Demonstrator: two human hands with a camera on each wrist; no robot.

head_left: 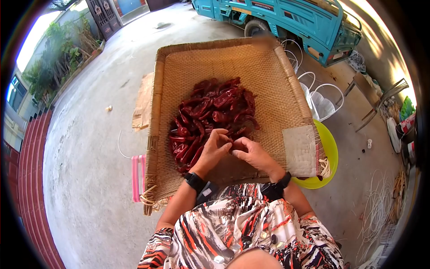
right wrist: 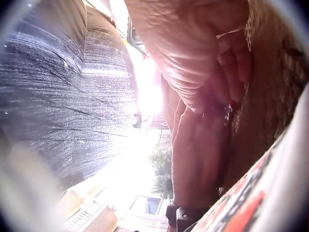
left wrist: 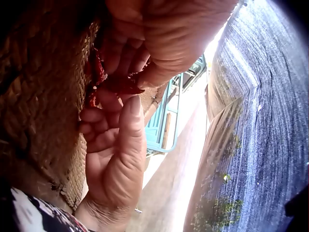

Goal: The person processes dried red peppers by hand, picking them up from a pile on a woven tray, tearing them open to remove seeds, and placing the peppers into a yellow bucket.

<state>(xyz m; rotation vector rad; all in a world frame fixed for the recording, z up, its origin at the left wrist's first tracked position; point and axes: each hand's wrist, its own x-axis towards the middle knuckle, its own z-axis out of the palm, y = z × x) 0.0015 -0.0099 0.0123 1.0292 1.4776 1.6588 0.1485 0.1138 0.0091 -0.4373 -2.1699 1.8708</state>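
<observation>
Dried red peppers (head_left: 210, 107) lie piled in a woven tray (head_left: 273, 85). Over the pile's near edge, the left hand (head_left: 214, 151) and right hand (head_left: 256, 155) meet at their fingertips. Between them in the left wrist view is a small red pepper (left wrist: 126, 86), pinched by the left hand (left wrist: 174, 38) from above in the picture and by the right hand (left wrist: 118, 162) from below. The right wrist view shows the right hand (right wrist: 188, 53) large and the left hand (right wrist: 198, 154) below it; their fingers hide most of the pepper.
A yellow-green basin (head_left: 330, 152) sits under the tray's right corner. Pink-striped material (head_left: 139, 177) is at its left. White baskets (head_left: 324, 105), a chair (head_left: 380, 98) and a teal cargo vehicle (head_left: 295, 20) stand to the right and behind.
</observation>
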